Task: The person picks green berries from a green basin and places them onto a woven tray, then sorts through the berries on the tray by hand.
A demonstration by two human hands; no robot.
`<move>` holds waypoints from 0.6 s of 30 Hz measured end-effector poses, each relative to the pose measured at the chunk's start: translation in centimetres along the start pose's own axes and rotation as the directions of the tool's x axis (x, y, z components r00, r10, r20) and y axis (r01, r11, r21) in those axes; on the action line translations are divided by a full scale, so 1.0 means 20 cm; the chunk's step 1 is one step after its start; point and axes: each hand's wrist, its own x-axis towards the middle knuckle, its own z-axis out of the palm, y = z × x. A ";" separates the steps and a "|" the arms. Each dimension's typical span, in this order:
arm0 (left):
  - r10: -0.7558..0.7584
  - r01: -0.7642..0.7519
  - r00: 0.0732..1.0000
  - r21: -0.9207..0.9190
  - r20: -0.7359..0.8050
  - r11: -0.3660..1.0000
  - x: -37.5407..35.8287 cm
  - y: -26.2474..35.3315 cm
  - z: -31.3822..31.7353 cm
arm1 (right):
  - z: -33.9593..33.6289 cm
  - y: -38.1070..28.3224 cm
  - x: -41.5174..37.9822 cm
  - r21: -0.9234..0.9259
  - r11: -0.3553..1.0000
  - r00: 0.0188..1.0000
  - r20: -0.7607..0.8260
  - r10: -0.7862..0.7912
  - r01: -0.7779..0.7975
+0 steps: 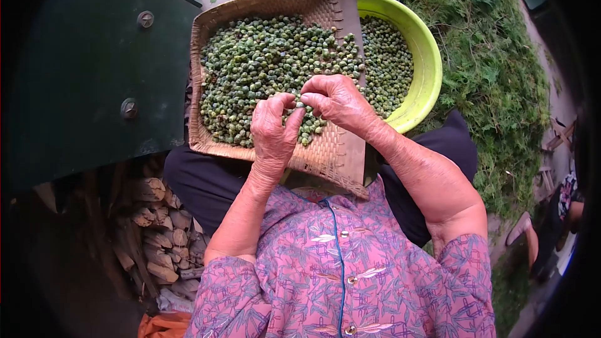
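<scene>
A woven basket tray [322, 153] rests across my lap, heaped with small round green fruits [263, 50]. Over its near part my left hand [273, 128] is closed, thumb and forefinger curled toward each other. Close beside it, my right hand [340, 101] is in a pinch, fingers bent down toward the left fingertips. Some green fruits show between and just below the fingertips. Whether either pinch holds one is too small to tell. A yellow-green plastic basin [431, 72] with more of these fruits stands against the tray's right side, partly hidden under its edge.
At the left stands a dark green panel [81, 75] with round metal studs. Below it is stacked split firewood [166, 238]. Cut leafy green branches [494, 81] cover the ground on the right. Another person's leg and foot [523, 235] show at the right edge.
</scene>
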 end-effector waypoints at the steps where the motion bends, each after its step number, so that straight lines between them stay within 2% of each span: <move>1: 0.033 -0.032 0.999 0.021 -0.015 0.999 0.00 0.00 0.01 | 0.01 -0.02 -0.01 0.011 0.999 0.999 0.014 0.050 -0.050; 2: 0.065 -0.063 0.997 0.046 -0.030 0.997 -0.01 -0.01 0.03 | 0.02 0.00 -0.01 0.026 1.000 1.000 -0.005 0.008 -0.008; 6: 0.038 -0.035 0.998 0.056 -0.048 0.998 -0.02 0.02 0.05 | 0.04 -0.02 -0.02 -0.037 0.999 0.998 -0.060 0.027 -0.030; 9: 0.019 -0.017 1.000 0.075 -0.020 0.997 -0.02 0.03 0.05 | 0.04 -0.01 -0.02 -0.119 0.993 0.997 -0.069 -0.030 0.022; 11: 0.012 -0.012 1.000 0.077 0.007 0.997 -0.03 0.02 0.05 | 0.06 0.01 -0.02 -0.226 0.965 0.980 -0.117 -0.164 0.134; 12: -0.028 0.027 1.000 0.040 0.015 0.999 -0.03 0.02 0.05 | 0.06 0.01 -0.02 -0.225 0.965 0.980 -0.117 -0.163 0.133; 14: -0.107 0.108 0.994 -0.036 0.038 0.993 -0.04 0.01 0.05 | 0.06 0.02 -0.02 -0.132 0.991 0.996 -0.081 -0.026 0.015; 15: -0.237 0.246 0.968 -0.134 0.082 0.960 -0.04 0.02 0.04 | 0.06 0.02 -0.01 0.034 0.997 0.996 -0.047 0.076 -0.074; 16: -0.373 0.401 0.915 -0.229 0.157 0.887 -0.04 0.04 0.02 | 0.05 0.00 -0.02 0.192 0.954 0.971 -0.012 0.238 -0.231; 18: -0.473 0.526 0.850 -0.396 0.231 0.753 -0.06 -0.03 0.04 | 0.04 0.00 -0.02 0.328 0.895 0.949 0.016 0.314 -0.302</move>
